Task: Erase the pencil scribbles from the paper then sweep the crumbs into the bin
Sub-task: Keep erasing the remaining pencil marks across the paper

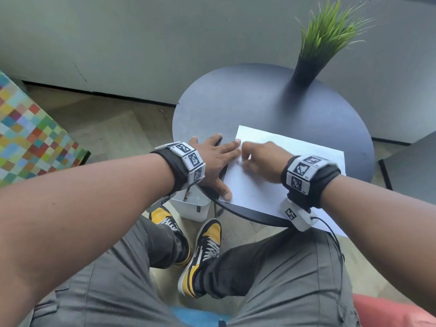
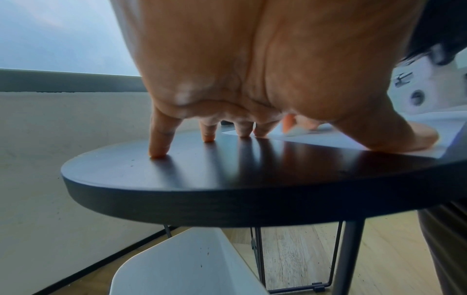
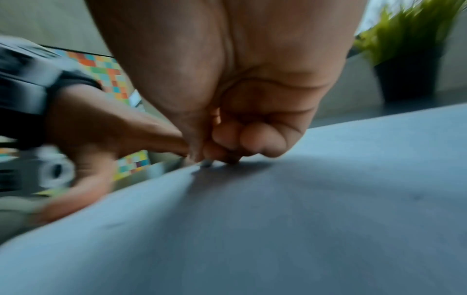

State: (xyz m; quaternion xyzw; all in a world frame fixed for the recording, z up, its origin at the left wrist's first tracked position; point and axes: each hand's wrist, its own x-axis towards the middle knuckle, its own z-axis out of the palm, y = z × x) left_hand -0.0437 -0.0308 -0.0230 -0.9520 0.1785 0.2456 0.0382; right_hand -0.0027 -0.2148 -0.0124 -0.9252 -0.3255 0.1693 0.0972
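From my remote seat I judge we are in the erasing step. My left hand [image 1: 212, 159] lies spread flat, its fingers [image 2: 159, 143] straight, some on the dark round desk [image 1: 271, 107] and the thumb and inner ones pinning the left edge of the paper [image 1: 259, 190]. Below the desk's left rim stands the white bin [image 2: 182, 263], a few dark specks already inside.

The paper, a plain white sheet, lies on the near right part of the desk, its near corner overhanging the rim. I see only faint marks on it; the scribbles are too pale or blurred to judge.

My right hand [image 1: 264, 161] is curled tight near the sheet's upper left, pinching a small grey-white tip, likely the eraser [image 3: 207, 163], against the surface; the blur suggests rubbing.

Next I would check for leftover marks, then sweep the crumbs leftward over the rim into the bin.
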